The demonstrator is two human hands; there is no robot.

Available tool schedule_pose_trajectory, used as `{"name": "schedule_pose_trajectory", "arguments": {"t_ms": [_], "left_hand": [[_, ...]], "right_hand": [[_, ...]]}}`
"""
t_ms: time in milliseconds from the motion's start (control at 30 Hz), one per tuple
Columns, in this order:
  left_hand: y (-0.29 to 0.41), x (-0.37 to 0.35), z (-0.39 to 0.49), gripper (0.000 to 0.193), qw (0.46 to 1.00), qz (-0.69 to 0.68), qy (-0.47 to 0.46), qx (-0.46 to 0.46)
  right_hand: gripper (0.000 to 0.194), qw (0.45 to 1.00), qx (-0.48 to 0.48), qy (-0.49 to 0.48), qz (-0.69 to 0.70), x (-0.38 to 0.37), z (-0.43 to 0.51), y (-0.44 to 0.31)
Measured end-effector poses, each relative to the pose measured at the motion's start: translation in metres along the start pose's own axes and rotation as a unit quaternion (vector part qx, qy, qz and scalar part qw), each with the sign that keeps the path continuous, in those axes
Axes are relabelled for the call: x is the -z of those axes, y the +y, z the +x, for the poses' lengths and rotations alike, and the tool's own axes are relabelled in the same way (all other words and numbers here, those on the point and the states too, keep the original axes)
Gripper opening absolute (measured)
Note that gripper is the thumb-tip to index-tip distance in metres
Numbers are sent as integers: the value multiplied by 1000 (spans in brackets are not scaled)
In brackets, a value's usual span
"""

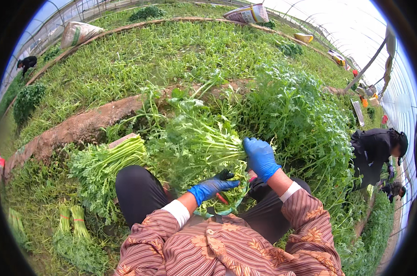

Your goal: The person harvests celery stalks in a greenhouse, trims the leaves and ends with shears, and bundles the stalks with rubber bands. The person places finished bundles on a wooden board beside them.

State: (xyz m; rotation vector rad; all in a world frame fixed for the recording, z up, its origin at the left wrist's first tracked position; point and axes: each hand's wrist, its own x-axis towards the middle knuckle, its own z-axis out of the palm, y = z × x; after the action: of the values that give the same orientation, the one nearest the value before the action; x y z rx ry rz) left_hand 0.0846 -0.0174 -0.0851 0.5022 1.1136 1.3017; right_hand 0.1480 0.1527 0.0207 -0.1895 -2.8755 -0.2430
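Note:
My right hand (262, 159), in a blue glove, grips a bunch of leafy green stalks (225, 143) by the stem ends; the leaves spread to the left. Below it, my left hand (213, 186), in a matching glove with dark stained fingers, is empty with its thumb and fingers apart. It hovers over a light green basin (236, 207) between my knees, which holds loose leaves and trimmings. A red-handled object (221, 198) lies partly buried there. Beside my left knee rests a pile of cut stalks (127, 151) with the stem ends laid together.
Tall uncut greens (298, 114) grow at my right. Tied bundles (71, 220) lie at lower left. An earth ridge (81, 126) crosses ahead, before a cropped bed (167, 58) with woven sacks (248, 13) beyond. A person (375, 148) bends at right; another (27, 63) stoops at far left.

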Motion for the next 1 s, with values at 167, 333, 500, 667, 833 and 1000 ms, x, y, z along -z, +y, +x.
{"name": "schedule_pose_trajectory", "arguments": {"t_ms": [167, 333, 500, 667, 833, 1000], "left_hand": [[-20, 29, 12, 76, 987, -129, -29, -90], [-24, 63, 20, 72, 976, -164, 0, -141], [7, 63, 8, 72, 909, -316, -27, -271], [27, 63, -11, 72, 854, -368, -74, -361], [11, 84, -32, 79, 876, -356, 5, -327], [-1, 91, -42, 77, 882, -363, -1, -300]], "right_hand": [[35, 997, -32, 24, 64, 5, -8, -2], [46, 921, -177, -110, 330, 13, -18, -14], [37, 674, -185, -273, 661, 33, -28, -24], [47, 566, -206, -281, 747, 12, -52, -40], [49, 438, -277, -225, 825, -31, -64, -64], [47, 695, -176, -254, 650, -26, -64, -56]]}}
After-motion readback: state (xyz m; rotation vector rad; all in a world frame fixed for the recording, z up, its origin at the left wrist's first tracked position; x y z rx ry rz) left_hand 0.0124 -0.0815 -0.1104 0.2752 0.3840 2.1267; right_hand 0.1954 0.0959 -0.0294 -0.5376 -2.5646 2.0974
